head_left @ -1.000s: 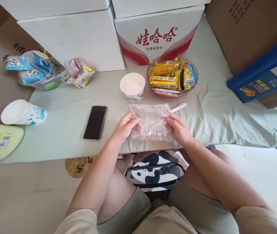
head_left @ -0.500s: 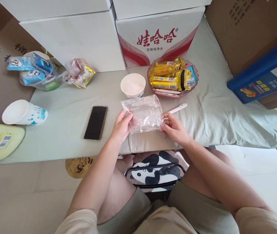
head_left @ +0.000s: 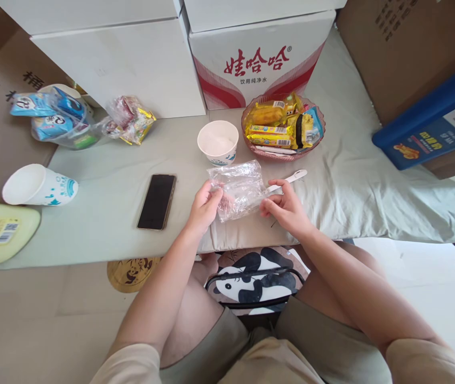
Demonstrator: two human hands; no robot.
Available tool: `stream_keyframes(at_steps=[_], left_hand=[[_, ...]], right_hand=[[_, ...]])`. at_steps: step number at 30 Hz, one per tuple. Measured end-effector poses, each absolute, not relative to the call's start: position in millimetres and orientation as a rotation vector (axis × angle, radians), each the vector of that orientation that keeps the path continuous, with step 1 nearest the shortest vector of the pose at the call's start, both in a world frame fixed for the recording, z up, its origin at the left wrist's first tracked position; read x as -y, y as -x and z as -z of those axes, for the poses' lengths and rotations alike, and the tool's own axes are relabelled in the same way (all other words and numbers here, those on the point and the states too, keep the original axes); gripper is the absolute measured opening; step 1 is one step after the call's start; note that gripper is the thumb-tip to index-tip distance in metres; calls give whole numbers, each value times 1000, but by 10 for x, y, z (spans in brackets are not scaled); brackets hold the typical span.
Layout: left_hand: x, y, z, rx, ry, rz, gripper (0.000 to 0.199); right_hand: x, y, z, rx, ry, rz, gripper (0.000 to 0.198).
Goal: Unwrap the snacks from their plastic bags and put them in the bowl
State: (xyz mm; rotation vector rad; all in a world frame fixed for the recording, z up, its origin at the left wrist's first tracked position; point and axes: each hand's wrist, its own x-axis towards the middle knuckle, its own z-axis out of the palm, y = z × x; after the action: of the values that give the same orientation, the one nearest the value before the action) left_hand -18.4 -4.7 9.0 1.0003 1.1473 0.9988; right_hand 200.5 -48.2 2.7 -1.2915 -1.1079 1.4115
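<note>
A crinkled clear plastic bag (head_left: 241,186) is pinched at its left edge between the thumb and fingers of my left hand (head_left: 204,207). Beside the bag's right edge is my right hand (head_left: 287,210), its fingers loosely curled with a gap between thumb and index finger. Its fingertips are close to the bag's lower right corner. A white plastic utensil (head_left: 291,177) lies just beyond my right fingers, partly covered. Behind the bag stands a white paper bowl (head_left: 218,140) with something whitish inside.
A pink glass bowl (head_left: 283,154) of wrapped snacks sits back right, before a white carton (head_left: 259,64). A phone (head_left: 157,201) lies left of my hands. Farther left are a tipped paper cup (head_left: 47,184), snack packets (head_left: 129,120) and a yellow-green bottle (head_left: 3,232). The cloth-covered table's front edge is close.
The bag's right side has pulled in from my right hand and the bag looks narrower and tilted. My right fingers have spread apart. My left hand has shifted slightly right.
</note>
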Motion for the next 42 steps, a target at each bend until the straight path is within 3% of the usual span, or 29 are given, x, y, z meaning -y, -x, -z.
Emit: stream_keyframes(at_steps=[5,10,16,22,28,31,36,41,42], left_hand=[[17,209,-107,-1173,-895,-1069,38],[8,222,-92,-1179,-905,-1055,38],[6,219,-15,-1182,-1041,-1082,32],[-1,208,-8,-1202,-1019,-1038,30],[4,187,-65,-1221,-913,-975,36],[13,181,-94,-1208,-903,-969,37],[40,153,-92,-1174,-990,-917,31],[66,141,-58,-1140,-1085,-825,33],[69,142,-58,-1140,-1097,-816,33]], right_hand=[[472,-2046,-31,1082,1304,-1306,44],[497,-2059,6,1286,1330,-1356,51],[514,-2062,15,1357,1280,-1188,23],[505,-2071,47,1378,1194,-1041,28],[510,-2044,114,1751,1177,-415,22],[516,-2015,145,1799,1291,-219,29],[489,-1978,143,1773,1434,-259,40],[500,-1969,28,1456,1587,-476,15],[509,-1972,4,1397,1595,-562,18]])
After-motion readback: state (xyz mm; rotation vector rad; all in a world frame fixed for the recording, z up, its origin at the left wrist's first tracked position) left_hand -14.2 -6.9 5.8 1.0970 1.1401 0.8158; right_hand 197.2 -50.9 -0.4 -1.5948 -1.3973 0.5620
